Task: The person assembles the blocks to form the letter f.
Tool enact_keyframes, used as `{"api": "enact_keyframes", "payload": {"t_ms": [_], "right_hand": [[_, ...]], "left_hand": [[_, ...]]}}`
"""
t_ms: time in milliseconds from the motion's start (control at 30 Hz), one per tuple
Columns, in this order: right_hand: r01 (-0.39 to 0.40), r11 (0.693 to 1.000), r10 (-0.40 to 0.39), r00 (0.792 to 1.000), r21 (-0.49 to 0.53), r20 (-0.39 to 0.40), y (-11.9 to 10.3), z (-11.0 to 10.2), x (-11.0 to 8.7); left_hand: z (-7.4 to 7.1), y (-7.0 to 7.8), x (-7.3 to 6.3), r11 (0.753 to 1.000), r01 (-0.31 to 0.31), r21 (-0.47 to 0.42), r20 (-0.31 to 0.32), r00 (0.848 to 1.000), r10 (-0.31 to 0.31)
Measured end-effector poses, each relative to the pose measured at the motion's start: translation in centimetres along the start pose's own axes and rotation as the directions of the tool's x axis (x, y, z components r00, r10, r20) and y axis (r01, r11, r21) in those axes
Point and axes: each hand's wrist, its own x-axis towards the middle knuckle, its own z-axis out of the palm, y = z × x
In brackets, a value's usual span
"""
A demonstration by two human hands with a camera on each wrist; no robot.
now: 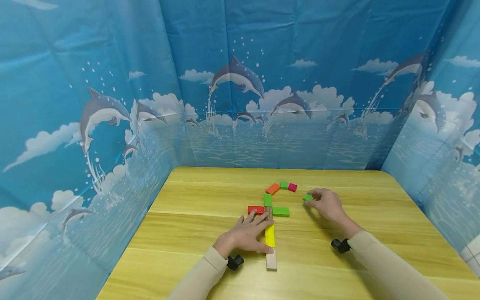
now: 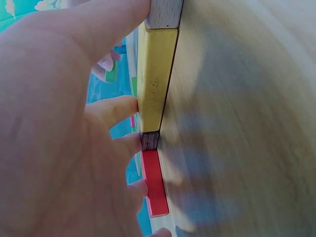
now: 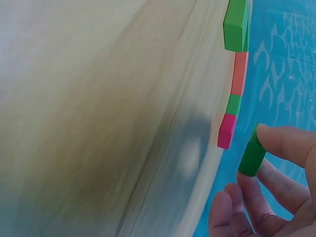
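Between thumb and fingers my right hand (image 1: 328,205) pinches a small green block (image 3: 253,157), held off the table to the right of the laid-out blocks. My left hand (image 1: 247,233) is spread over the row, its thumb at the pale wooden block (image 1: 271,261) and other fingertips touching the yellow block (image 2: 157,79), the dark brown block (image 2: 150,140) and the red block (image 2: 155,182). Right of the brown block lies a green block (image 1: 281,211); another green block (image 1: 268,200) lies beyond it. From there an orange block (image 1: 273,188), a small green block (image 1: 283,185) and a magenta block (image 1: 292,187) curve rightward.
The blocks lie flat on a yellow wood-grain table (image 1: 180,233) with rounded far corners. A blue curtain (image 1: 240,137) printed with dolphins and clouds hangs behind the table and on both sides. A black wrist camera (image 1: 235,262) sits at the left cuff.
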Motion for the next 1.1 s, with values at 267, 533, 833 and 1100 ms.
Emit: {"api": "enact_keyframes", "payload": {"t_ms": [267, 533, 833, 1100], "right_hand": [[-0.032, 0.999, 0.031, 0.999, 0.014, 0.012, -0.1, 1.2, 1.9], [-0.079, 0.997, 0.079, 0.997, 0.018, 0.024, 0.1, 1.8, 3.5], [-0.141, 0.990, 0.142, 0.989, -0.013, 0.042, 0.4, 2.4, 5.0], [-0.201, 0.979, 0.203, 0.977, -0.032, 0.065, 0.6, 2.7, 5.7]], "left_hand": [[0.1, -0.2, 0.1, 1.000, -0.006, -0.004, -0.006, 1.000, 0.006], [0.1, -0.3, 0.3, 1.000, -0.006, -0.015, -0.007, 1.000, 0.006], [0.2, -0.5, 0.4, 1.000, -0.002, -0.012, -0.009, 1.000, 0.002], [0.5, -0.7, 0.7, 1.000, 0.003, 0.001, -0.015, 1.000, -0.003]]}}
